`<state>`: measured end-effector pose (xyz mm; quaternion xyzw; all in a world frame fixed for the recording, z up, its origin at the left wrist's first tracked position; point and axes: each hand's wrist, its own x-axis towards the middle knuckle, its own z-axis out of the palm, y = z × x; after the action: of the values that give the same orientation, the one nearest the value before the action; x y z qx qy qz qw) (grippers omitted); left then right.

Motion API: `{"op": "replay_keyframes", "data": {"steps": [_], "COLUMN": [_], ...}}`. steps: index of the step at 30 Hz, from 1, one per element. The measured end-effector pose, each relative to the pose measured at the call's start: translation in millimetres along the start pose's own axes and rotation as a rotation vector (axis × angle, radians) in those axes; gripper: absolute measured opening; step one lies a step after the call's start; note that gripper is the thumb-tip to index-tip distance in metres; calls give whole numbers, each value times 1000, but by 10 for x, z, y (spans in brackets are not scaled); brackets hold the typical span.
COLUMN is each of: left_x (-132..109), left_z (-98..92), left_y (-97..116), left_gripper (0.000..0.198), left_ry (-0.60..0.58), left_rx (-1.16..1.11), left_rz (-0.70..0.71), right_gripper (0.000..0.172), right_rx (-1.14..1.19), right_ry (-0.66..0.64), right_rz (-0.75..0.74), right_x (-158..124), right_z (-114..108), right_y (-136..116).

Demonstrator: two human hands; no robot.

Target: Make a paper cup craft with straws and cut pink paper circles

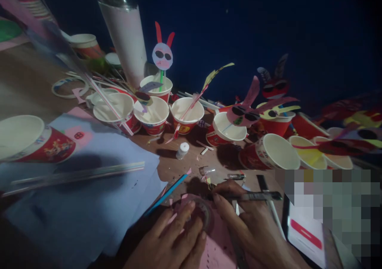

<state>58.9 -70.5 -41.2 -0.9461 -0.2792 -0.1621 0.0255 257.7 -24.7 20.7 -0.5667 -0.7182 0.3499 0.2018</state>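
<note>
The left hand (170, 237) lies open, fingers spread, pressing on pink paper (216, 251) at the near edge of the tabletop (179, 169), just below a blue straw (167, 193). The right hand (250, 221) curls closed around a metal cutter (256, 196) above the paper. Red paper cups (185, 114) stand across the far side.

No readable text, labels or signs
</note>
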Motion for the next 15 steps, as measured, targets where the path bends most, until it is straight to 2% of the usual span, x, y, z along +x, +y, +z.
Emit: {"op": "replay_keyframes", "data": {"steps": [3, 6, 12, 15], "left_x": [15, 25, 26, 42], "left_z": [-3, 52, 190, 106], "left_y": [-14, -13, 24, 55], "left_gripper": [32, 30, 25, 26], "left_ry": [11, 87, 184, 110], "left_rx": [30, 48, 26, -9], "left_rz": [-2, -15, -50, -106], "right_gripper": [13, 14, 15, 15], "right_rx": [19, 41, 41, 64], "right_ry": [45, 90, 54, 47], "right_rz": [36, 62, 66, 87], "right_x": [0, 19, 58, 64], "right_z": [5, 4, 25, 48], "right_y": [28, 32, 6, 0]}}
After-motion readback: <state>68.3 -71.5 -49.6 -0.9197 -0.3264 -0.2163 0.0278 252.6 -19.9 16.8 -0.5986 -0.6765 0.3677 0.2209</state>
